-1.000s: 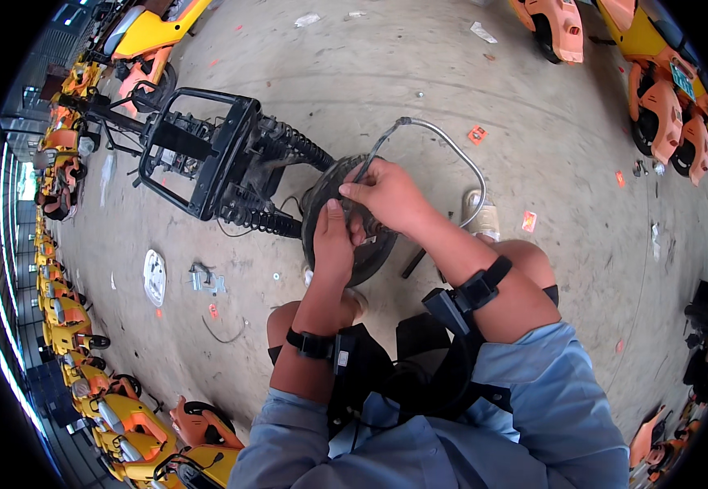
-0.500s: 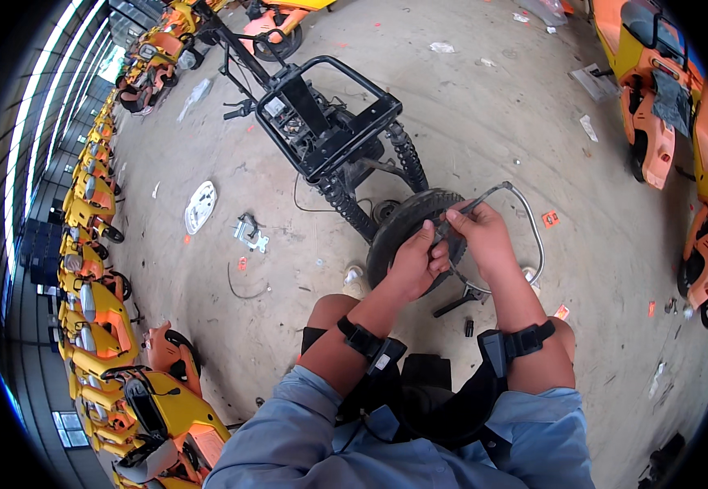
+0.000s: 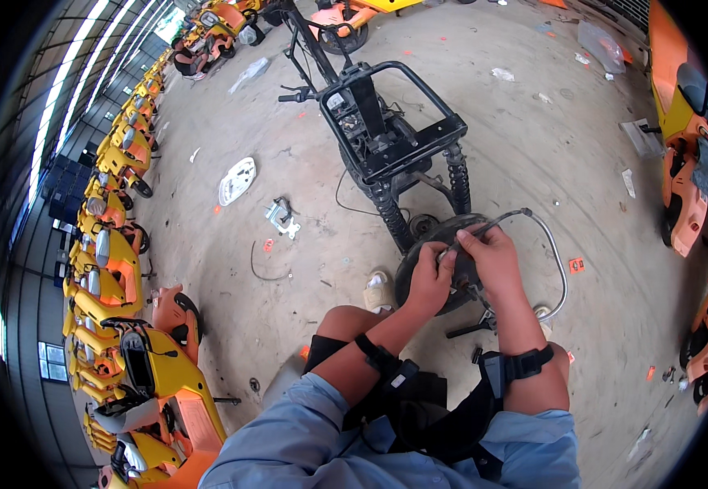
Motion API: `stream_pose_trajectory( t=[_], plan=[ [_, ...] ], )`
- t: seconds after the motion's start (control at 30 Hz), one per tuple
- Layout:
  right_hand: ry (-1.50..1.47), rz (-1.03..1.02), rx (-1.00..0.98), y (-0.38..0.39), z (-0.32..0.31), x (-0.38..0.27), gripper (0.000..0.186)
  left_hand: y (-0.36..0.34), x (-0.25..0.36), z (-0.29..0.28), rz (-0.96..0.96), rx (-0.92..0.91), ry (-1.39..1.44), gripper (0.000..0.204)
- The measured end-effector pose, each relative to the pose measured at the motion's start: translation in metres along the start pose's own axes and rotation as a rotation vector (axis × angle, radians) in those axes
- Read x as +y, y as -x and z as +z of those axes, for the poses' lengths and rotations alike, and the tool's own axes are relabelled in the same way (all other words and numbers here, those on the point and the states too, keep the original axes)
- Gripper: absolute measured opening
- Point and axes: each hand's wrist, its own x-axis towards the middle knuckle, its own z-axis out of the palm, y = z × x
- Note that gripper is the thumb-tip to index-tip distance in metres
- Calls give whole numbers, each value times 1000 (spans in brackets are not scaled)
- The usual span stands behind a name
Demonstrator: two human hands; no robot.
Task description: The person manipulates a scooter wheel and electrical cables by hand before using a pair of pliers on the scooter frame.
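Observation:
My left hand [image 3: 434, 273] and my right hand [image 3: 484, 251] are close together over the black wheel [image 3: 411, 273], both pinching a dark cable [image 3: 496, 218] between curled fingers. The cable runs into a bent silver tube or sheathed line [image 3: 563, 277] that arcs round to the right of my right arm and down. The wheel is at the end of a stripped black scooter frame [image 3: 419, 134], with coil shock absorbers [image 3: 390, 213] on either side. A black bar [image 3: 464, 330] lies low beside the wheel. My fingertips partly hide what they grip.
Yellow and orange scooters [image 3: 121, 261] line the left, with more [image 3: 680, 187] on the right. A person [image 3: 187, 59] crouches far back left. A white plate [image 3: 236, 181], a metal bracket [image 3: 280, 216], a loose hose [image 3: 260, 269] and scraps [image 3: 575, 265] lie on the floor.
The view has swung, so the frame, wheel and both hands appear farther right than a second ago. Both hands still pinch the cable, now held slightly apart at the fingertips above the wheel.

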Motion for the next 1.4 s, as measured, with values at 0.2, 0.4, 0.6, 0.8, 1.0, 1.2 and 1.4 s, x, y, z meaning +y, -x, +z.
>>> stream_pose_trajectory(
  t=[0.2, 0.4, 0.6, 0.8, 1.0, 1.2, 1.4],
  plan=[
    [-181, 71, -75, -3, -3, 0, 11, 0, 16, -8, -143, -142, 264, 28],
    [-232, 83, -12, -7, -29, -7, 12, -1, 9, -4, -187, -201, 423, 31],
    [-151, 96, -112, 1, -35, -1, 15, 3, 12, 8, -213, -147, 497, 30],
    [-115, 74, -148, 10, -45, -10, 17, 7, 12, 19, -242, -145, 530, 29],
    [-131, 50, -185, 9, -47, -6, 17, 11, 22, 17, -329, -195, 644, 28],
    [-117, 55, -189, 10, -43, -1, 17, 15, 20, 22, -256, -141, 625, 26],
    [-231, 114, -196, 6, -46, -2, 16, 19, 18, 30, 78, 7, 94, 26]
  ],
)
